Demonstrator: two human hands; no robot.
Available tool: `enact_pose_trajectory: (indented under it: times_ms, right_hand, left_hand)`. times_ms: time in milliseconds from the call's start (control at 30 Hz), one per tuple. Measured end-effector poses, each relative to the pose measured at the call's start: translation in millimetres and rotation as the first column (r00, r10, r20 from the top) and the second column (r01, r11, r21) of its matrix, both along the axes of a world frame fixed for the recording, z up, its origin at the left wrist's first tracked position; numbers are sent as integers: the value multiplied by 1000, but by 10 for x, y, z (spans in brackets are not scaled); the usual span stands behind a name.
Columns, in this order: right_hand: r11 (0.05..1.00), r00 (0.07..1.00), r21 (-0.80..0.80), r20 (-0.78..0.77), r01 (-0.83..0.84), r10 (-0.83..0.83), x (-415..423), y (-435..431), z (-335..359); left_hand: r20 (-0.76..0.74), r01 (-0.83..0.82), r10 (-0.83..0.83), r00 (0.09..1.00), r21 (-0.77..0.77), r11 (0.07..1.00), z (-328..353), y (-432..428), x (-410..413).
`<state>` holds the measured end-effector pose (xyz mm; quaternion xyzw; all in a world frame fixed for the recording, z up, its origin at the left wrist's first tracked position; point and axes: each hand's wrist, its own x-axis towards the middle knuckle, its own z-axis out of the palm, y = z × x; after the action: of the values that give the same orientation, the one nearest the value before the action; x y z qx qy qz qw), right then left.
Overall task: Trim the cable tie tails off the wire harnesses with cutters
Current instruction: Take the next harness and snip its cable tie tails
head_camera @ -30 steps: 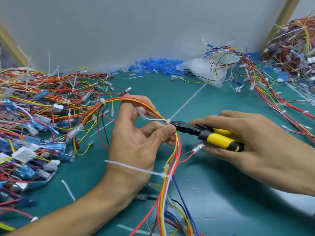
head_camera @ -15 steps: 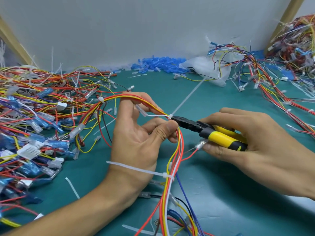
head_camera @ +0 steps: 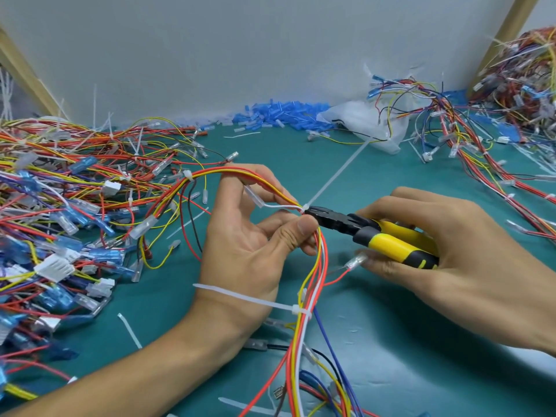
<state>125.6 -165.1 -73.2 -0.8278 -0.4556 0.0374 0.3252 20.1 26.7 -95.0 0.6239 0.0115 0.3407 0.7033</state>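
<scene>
My left hand (head_camera: 255, 245) pinches a red, orange, yellow and white wire harness (head_camera: 313, 266) between thumb and fingers, with the bundle arching over the fingertips. My right hand (head_camera: 445, 254) grips yellow-and-black cutters (head_camera: 382, 239). Their black jaws sit at a white cable tie head (head_camera: 305, 208) just above my left thumb. That tie's long tail (head_camera: 337, 176) sticks up and to the right. Lower on the same harness, a second tie (head_camera: 298, 310) has its tail (head_camera: 240, 296) lying across my left wrist.
A big tangle of harnesses (head_camera: 60, 221) with blue and white connectors fills the left of the green mat (head_camera: 421, 356). More harnesses (head_camera: 481, 145) lie at the right, blue terminal sleeves (head_camera: 279, 112) and a plastic bag (head_camera: 361, 121) by the back wall. Cut tie tails (head_camera: 129, 329) litter the mat.
The view has shifted slightly, and the cutter jaws have crept a little closer to the tie head. Both hands keep their grips; the tail stands attached throughout.
</scene>
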Motion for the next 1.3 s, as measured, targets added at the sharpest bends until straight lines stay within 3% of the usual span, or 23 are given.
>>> enact_pose_trajectory:
  times_ms: [200, 367, 500, 667, 800, 1000, 1100, 1200, 1300]
  right_hand:
    - [1000, 998, 7, -59, -22, 22, 14, -15, 33]
    - [998, 995, 20, 79, 58, -59, 7, -12, 22]
    - [1000, 984, 12, -178, -5, 8, -13, -11, 43]
    - [998, 992, 57, -123, 36, -29, -29, 4, 35]
    - [999, 948, 53, -316, -10, 26, -10, 2, 57]
    - [998, 916, 49, -397, -41, 57, -7, 20, 117]
    - [996, 954, 76, -298, 36, -11, -15, 16, 53]
    - [965, 981, 181, 2, 188, -192, 32, 0, 22]
    - [964, 981, 195, 40, 179, -190, 57, -21, 88]
  left_hand:
    - [10, 39, -39, 999, -29, 999, 3, -3, -7]
    - [18, 18, -18, 1000, -29, 999, 1, 3, -15]
    - [20, 19, -19, 1000, -27, 999, -8, 9, -18]
    - [17, 25, -25, 1000, -29, 999, -10, 13, -14]
    - [23, 29, -29, 999, -26, 999, 4, 1, -24]
    - [34, 27, -26, 999, -33, 999, 10, -6, -32]
    - [36, 19, -18, 999, -31, 999, 6, 11, -31]
    - [30, 12, -11, 1000, -52, 999, 5, 30, -34]
    - [24, 9, -7, 1000, -60, 998, 8, 18, -33]
